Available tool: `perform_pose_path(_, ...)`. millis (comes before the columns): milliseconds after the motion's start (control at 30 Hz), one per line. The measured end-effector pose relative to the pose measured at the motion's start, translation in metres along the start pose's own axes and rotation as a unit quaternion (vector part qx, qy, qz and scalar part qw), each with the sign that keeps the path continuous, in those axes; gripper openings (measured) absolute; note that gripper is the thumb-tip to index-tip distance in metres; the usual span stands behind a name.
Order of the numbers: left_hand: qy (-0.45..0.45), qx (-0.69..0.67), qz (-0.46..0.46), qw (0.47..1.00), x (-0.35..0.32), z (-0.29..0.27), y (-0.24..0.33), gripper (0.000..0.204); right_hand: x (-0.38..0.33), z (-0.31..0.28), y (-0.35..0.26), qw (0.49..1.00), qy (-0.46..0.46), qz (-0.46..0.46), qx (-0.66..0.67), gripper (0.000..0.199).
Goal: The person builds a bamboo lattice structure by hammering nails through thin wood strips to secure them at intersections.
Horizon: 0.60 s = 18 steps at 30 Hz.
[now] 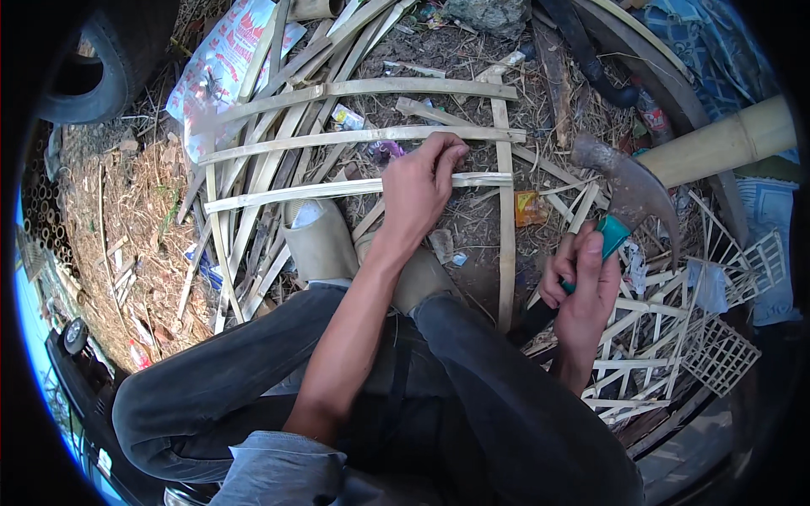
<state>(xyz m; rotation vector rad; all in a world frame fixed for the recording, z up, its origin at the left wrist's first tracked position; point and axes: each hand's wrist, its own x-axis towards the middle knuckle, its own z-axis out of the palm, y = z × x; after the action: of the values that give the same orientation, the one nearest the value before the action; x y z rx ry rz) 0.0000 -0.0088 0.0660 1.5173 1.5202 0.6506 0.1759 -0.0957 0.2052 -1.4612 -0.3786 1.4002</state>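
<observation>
Fingers (445, 156) of the left hand (415, 196) pinch a bamboo strip (354, 187) lying across the frame (504, 244) just beyond them; right hand (582, 287) fingers clench a sickle (629, 198) by its green handle.

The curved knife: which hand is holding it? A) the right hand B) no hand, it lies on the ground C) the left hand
A: the right hand wraps its handle, the curved knife pointing up, while the left hand touches a bamboo strip.
</observation>
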Motion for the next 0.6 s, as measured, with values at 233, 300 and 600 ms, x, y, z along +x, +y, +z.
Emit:
perform_pose_path(233,0.171,0.066,0.103,0.978,0.003,0.050,0.008,0.007,0.061,0.008,0.049,0.822,0.166,-0.147,-0.525,0.027)
perform_pose_path(300,0.145,0.043,0.110,0.982,0.001,0.057,0.013,0.007,0.066,0.015,0.079,0.837,0.200,-0.085,-0.502,0.034)
perform_pose_path(600,0.097,0.041,0.177,0.979,0.002,0.065,0.015,0.009,0.069,-0.025,0.108,0.934,0.132,0.024,-0.332,0.030)
